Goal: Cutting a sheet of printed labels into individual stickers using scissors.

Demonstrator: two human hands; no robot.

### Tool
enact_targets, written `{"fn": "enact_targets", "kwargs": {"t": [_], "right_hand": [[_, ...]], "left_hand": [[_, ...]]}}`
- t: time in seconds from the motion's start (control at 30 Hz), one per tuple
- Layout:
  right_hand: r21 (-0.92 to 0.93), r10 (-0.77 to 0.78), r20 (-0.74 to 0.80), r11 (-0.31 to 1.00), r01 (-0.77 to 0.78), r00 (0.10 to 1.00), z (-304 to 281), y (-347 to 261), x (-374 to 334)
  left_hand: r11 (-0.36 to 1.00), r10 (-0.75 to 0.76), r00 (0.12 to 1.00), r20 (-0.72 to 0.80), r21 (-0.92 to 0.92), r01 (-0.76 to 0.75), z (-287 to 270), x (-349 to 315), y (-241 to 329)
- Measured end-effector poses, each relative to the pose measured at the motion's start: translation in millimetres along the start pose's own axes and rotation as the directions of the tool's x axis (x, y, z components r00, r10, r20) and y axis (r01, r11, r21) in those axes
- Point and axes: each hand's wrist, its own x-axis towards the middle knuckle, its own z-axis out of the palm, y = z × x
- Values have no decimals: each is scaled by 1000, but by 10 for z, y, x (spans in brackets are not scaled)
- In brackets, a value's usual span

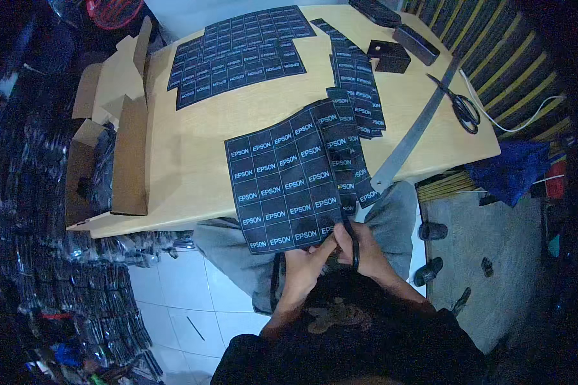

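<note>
My left hand grips the lower edge of a black label sheet, printed with a grid of light-lettered rectangles. The sheet is raised in front of me, over the table's near edge. In my right hand is a pair of black-handled scissors, at the sheet's lower right. Its blades are largely hidden by the sheet, and how far they part cannot be seen. Both hands nearly touch. Just right of the sheet, narrow label strips overlap, reaching down to my lap. Further strips lie behind them.
More label sheets lie at the table's back. A long metal ruler and other black scissors are at right, near dark boxes. An open cardboard box stands at the left edge. A white cable runs off right.
</note>
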Motion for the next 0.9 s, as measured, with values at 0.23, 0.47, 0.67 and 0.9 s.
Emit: {"fn": "enact_targets", "kwargs": {"t": [0.23,0.47,0.67,0.9], "right_hand": [[12,30,-2,999,-30,1000,-51,20,12],[23,80,-9,997,-80,997,-49,-32,-3],[-28,63,-20,998,-63,998,-50,-157,-6],[-102,102,-29,989,-105,994,-83,-165,40]], "left_hand": [[1000,13,999,50,19,-14,-37,17,28],[995,-2,999,36,98,-1,-103,15,-35],[980,51,996,73,189,-64,-115,0,-20],[959,154,966,206,203,-197,-133,-17,78]]}}
